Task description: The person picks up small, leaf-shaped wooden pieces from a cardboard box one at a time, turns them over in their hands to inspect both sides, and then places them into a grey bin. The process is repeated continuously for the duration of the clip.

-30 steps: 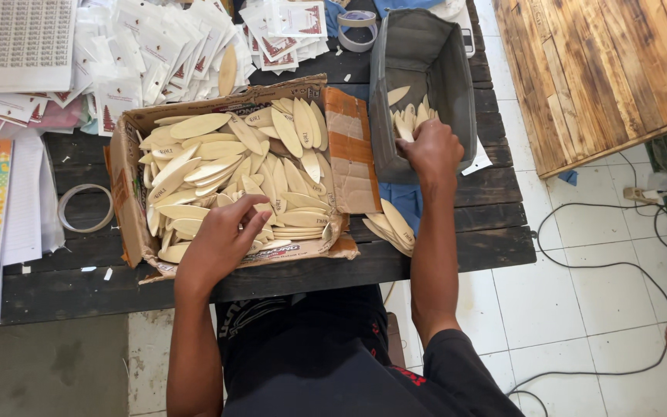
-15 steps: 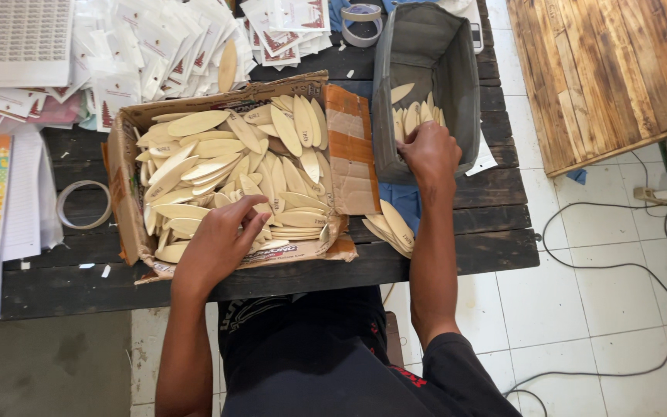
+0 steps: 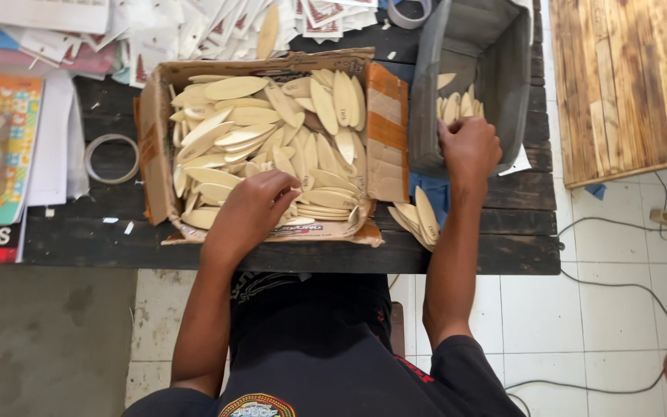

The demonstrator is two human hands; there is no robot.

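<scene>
left hand (image 3: 250, 210): in the cardboard box (image 3: 387, 135), fingers curled down on the pale wooden ovals (image 3: 264, 131)
right hand (image 3: 468, 150): inside the grey bin (image 3: 426, 100), fingers hidden, can't tell the grip
surface (image 3: 496, 224): dark planks, few ovals between box and bin

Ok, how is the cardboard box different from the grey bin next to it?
The cardboard box is brown, shallow and wide; the grey bin is narrower with taller walls. The cardboard box is heaped nearly full with pale oval wooden pieces, while the grey bin holds only a small cluster at the bottom. The left hand rests in the cardboard box; the right hand is at the grey bin. Both sit on the dark slatted table and hold the same kind of pieces.
</scene>
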